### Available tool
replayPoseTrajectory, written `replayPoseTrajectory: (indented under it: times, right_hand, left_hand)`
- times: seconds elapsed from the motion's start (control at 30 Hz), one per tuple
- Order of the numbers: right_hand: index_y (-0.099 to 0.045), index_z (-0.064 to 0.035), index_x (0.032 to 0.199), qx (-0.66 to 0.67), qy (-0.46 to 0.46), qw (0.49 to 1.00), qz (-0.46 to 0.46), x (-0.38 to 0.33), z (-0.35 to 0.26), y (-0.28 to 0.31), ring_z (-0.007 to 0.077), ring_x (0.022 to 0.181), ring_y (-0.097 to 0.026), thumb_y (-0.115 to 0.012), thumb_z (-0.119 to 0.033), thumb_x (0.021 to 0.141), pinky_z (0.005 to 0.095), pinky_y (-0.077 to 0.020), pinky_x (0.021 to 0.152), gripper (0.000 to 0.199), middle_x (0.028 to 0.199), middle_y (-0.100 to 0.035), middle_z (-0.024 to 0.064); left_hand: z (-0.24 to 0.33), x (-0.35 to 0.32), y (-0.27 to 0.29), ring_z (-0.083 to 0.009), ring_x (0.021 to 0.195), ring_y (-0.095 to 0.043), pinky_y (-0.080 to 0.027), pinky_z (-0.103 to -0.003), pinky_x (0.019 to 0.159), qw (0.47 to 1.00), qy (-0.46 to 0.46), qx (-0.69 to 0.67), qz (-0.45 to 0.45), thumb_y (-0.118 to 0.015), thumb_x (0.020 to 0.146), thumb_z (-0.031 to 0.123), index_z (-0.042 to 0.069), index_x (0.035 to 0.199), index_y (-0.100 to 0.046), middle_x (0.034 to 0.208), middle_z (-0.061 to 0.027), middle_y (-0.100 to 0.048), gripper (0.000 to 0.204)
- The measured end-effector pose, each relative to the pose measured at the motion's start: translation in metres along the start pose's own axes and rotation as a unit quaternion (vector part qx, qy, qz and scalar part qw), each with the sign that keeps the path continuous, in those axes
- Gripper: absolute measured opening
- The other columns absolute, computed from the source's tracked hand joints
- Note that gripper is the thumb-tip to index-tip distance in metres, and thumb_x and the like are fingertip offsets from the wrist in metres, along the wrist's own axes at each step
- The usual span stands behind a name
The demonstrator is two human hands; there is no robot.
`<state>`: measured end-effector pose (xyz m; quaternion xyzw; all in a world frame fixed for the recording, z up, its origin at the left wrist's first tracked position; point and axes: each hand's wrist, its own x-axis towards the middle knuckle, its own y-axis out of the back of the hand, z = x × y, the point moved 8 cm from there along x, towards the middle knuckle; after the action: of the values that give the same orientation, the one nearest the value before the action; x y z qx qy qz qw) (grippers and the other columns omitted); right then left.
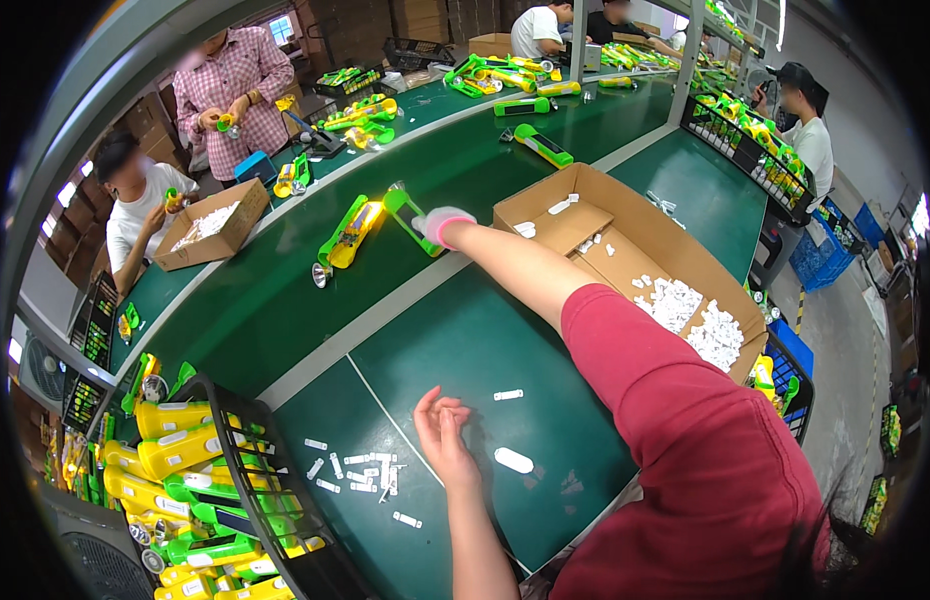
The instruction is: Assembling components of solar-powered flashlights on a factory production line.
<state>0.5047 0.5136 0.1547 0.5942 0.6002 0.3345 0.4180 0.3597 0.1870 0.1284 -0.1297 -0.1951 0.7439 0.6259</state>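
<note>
My right hand (448, 226), in a whitish glove with a pink cuff, reaches far over the green belt. It closes on the edge of a green flashlight (409, 218) with a dark panel; its fingertips are mostly hidden. Just left lies a yellow-and-green flashlight (351, 236), glowing yellow, with a round silver lamp. Bare and empty, my left hand (445, 428) hovers above the green table with fingers loosely bent and apart. Around it lie a white oval piece (513, 460), a small white strip (508, 395) and several more white strips (363, 472).
A cardboard box (635, 245) with small white parts stands right, under my arm. At lower left is a black crate (247, 470) full of flashlights. More flashlights (541, 146) lie along the belt. Across it, people work beside another cardboard box (213, 228).
</note>
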Motion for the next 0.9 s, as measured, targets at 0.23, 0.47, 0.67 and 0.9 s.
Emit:
replayPoseTrajectory:
  times: [0.23,0.47,0.67,0.9]
  right_hand:
    - [-0.054,-0.0102,0.110,-0.254,0.178,0.927,0.210,0.023,-0.114,-0.015,0.0234,0.112,-0.049,-0.052,-0.012,0.082,0.0382,-0.0431,0.085,0.029,0.115,-0.053,0.0087]
    - [-0.050,-0.0168,0.114,-0.359,0.398,0.827,0.171,0.017,-0.216,-0.098,0.0217,0.120,-0.040,-0.058,-0.013,0.079,0.0465,-0.0318,0.092,0.036,0.122,-0.048,0.0066]
    - [-0.055,-0.0146,0.104,-0.331,0.438,0.831,0.091,-0.006,-0.230,-0.109,0.0221,0.099,-0.056,-0.067,-0.009,0.068,0.0348,-0.0389,0.087,0.038,0.098,-0.060,0.0059]
    - [-0.057,-0.0099,0.104,0.007,0.422,0.899,0.113,-0.113,-0.202,-0.010,0.0276,0.090,-0.060,-0.066,-0.025,0.065,0.0371,-0.0470,0.079,0.043,0.094,-0.063,0.0118]
  left_hand:
    - [-0.006,0.022,0.022,-0.0099,0.078,-0.050,-0.040,-0.023,0.074,0.999,-0.008,0.043,-0.010,-0.052,0.088,0.018,-0.001,0.115,-0.045,0.090,-0.0054,-0.052,0.034]
    - [-0.012,0.028,0.047,-0.0096,0.079,-0.051,-0.042,-0.023,0.074,1.000,0.010,0.017,-0.012,-0.055,0.087,0.011,-0.001,0.116,-0.043,0.090,-0.0047,-0.052,0.034]
    - [-0.005,0.023,0.056,-0.0096,0.079,-0.050,-0.041,-0.023,0.073,1.000,0.018,0.022,-0.002,-0.053,0.088,0.013,0.000,0.115,-0.043,0.088,-0.0040,-0.052,0.032]
    - [-0.006,0.005,0.054,-0.0121,0.085,-0.052,-0.041,-0.024,0.074,1.000,-0.003,0.004,0.012,-0.051,0.089,0.016,0.001,0.114,-0.044,0.094,-0.0053,-0.053,0.030]
